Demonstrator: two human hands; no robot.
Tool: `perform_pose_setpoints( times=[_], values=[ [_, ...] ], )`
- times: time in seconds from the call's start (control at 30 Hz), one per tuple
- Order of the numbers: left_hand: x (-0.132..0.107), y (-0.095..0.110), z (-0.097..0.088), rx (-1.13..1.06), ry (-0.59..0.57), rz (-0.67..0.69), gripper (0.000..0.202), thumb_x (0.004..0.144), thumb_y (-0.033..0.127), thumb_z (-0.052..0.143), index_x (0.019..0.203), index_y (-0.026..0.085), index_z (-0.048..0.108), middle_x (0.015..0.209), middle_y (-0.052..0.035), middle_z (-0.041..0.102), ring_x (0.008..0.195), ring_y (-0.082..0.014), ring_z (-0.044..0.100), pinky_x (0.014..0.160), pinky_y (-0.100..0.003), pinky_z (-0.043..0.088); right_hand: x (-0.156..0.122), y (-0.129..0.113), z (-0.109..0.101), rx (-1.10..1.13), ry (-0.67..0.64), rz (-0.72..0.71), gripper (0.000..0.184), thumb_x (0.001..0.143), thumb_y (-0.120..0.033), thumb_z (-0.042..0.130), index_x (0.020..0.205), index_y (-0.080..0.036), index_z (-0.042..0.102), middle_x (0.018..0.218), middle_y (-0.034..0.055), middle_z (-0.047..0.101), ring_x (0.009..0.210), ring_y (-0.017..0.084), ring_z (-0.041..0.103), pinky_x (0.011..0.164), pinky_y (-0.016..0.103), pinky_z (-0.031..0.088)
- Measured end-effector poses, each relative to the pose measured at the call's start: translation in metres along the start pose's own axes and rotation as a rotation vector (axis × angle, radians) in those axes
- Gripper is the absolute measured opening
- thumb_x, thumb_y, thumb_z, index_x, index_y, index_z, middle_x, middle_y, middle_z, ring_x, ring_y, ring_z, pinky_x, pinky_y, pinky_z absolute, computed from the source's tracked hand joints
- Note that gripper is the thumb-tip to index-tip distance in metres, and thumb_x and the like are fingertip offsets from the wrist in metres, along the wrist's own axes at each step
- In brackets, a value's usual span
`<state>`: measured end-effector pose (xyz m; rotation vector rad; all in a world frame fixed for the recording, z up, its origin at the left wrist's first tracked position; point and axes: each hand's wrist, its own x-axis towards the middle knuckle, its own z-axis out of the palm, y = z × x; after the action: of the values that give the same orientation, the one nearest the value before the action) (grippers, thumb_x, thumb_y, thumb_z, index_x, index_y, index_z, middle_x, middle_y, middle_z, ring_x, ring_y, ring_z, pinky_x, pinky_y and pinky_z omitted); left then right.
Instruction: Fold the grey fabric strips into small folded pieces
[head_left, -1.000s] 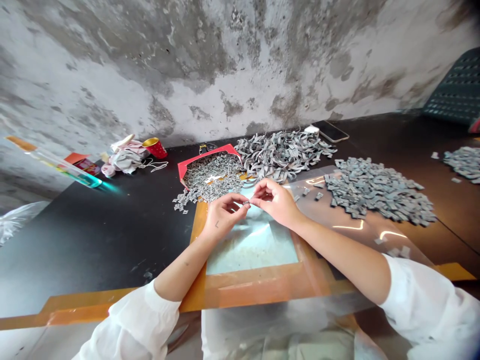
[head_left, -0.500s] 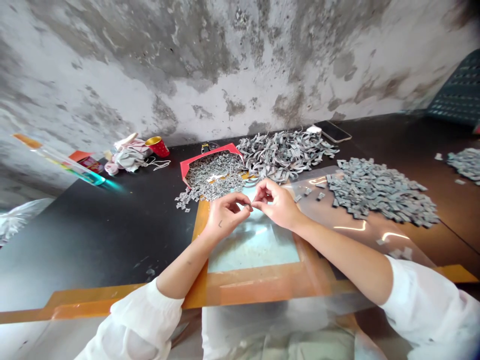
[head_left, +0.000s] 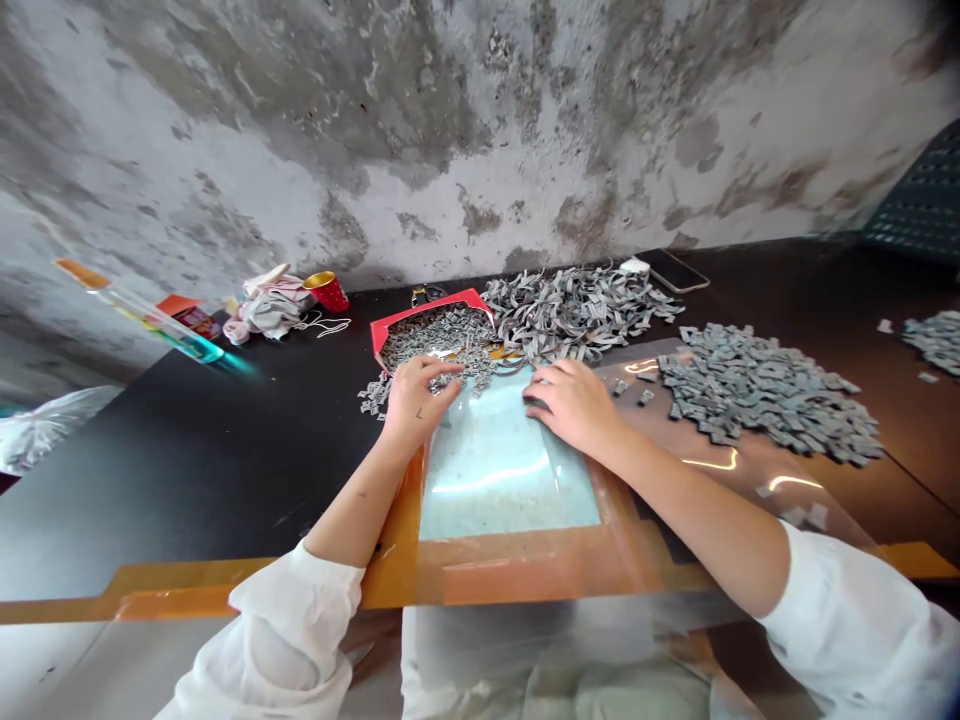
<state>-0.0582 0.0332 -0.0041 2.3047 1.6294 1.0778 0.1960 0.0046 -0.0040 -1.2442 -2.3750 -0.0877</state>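
On a black bench, grey bits are heaped around a pale blue sheet

At the far left corner of the pale blue sheet, the left hand is held just in front of the small grey clips, which are piled in a red box and spilled out before it. Its grip is spread, with a gap shown between thumb and forefinger. At the far right corner, well apart from it, the right hand is placed with its fingers bent; its thumb is hidden, so whether its grip is pressed together or pinching anything cannot be told.

Behind the hands, loose grey strips are heaped beside the box. To the right, short grey pieces are gathered in a broad pile, partly on a clear plastic sheet. Along the near edge, orange tape is stuck down. By the wall, a phone is laid behind the strips, and a red cup is set beside crumpled cloth.
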Motion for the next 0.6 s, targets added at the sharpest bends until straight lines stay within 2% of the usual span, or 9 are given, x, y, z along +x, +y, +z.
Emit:
perform_pose_setpoints(
  times=[0.1,0.2,0.3,0.43,0.5,0.6],
  values=[
    [-0.002,-0.004,0.006,0.067,-0.085,0.087,0.023,0.079,0.039,0.068,0.096,0.026,0.076,0.095,-0.0052,0.065,0.093,-0.0230,0.058,0.089,-0.038,0.041,0.001,-0.003,0.007,0.007,-0.061,-0.005,0.008,0.082,-0.026,0.069,0.086,-0.024,0.075,0.083,0.0051,0.070,0.082,0.023,0.052,0.073,0.037,0.037],
    [-0.005,-0.001,0.013,0.105,-0.117,0.108,0.025,0.078,0.044,0.069,0.095,0.027,0.076,0.094,-0.0056,0.068,0.089,-0.0236,0.059,0.084,-0.036,0.043,0.002,-0.003,0.005,-0.009,-0.077,-0.017,0.009,0.084,-0.024,0.067,0.083,-0.025,0.076,0.080,0.0041,0.071,0.077,0.021,0.053,0.069,0.035,0.035],
    [-0.008,0.003,0.015,0.108,-0.132,0.123,0.025,0.081,0.043,0.067,0.096,0.026,0.076,0.095,-0.0054,0.072,0.090,-0.0246,0.061,0.083,-0.036,0.043,0.002,-0.003,0.002,-0.008,-0.098,-0.025,0.009,0.083,-0.029,0.068,0.083,-0.024,0.077,0.081,0.0042,0.072,0.079,0.021,0.053,0.069,0.034,0.034],
    [-0.009,0.008,0.013,0.092,-0.193,0.110,0.022,0.086,0.041,0.061,0.095,0.026,0.076,0.099,-0.0029,0.074,0.085,-0.0207,0.064,0.075,-0.030,0.045,0.004,0.000,0.005,0.025,-0.111,-0.037,0.013,0.084,-0.034,0.067,0.085,-0.025,0.077,0.084,0.0024,0.072,0.082,0.019,0.055,0.073,0.033,0.034],
    [-0.009,0.009,0.012,0.110,-0.206,0.109,0.023,0.088,0.040,0.058,0.096,0.027,0.075,0.100,-0.0022,0.073,0.086,-0.0196,0.065,0.071,-0.029,0.044,0.005,0.001,0.007,0.026,-0.108,-0.058,0.015,0.087,-0.033,0.064,0.084,-0.025,0.076,0.083,0.0020,0.072,0.081,0.019,0.056,0.074,0.033,0.034],
    [-0.009,0.011,0.012,0.145,-0.176,0.119,0.025,0.090,0.039,0.054,0.093,0.026,0.074,0.097,-0.0039,0.073,0.094,-0.0225,0.063,0.074,-0.030,0.044,0.007,-0.002,0.010,0.012,-0.068,-0.090,0.019,0.090,-0.028,0.058,0.080,-0.021,0.073,0.082,0.0040,0.071,0.084,0.020,0.056,0.076,0.033,0.035]
  ],
)
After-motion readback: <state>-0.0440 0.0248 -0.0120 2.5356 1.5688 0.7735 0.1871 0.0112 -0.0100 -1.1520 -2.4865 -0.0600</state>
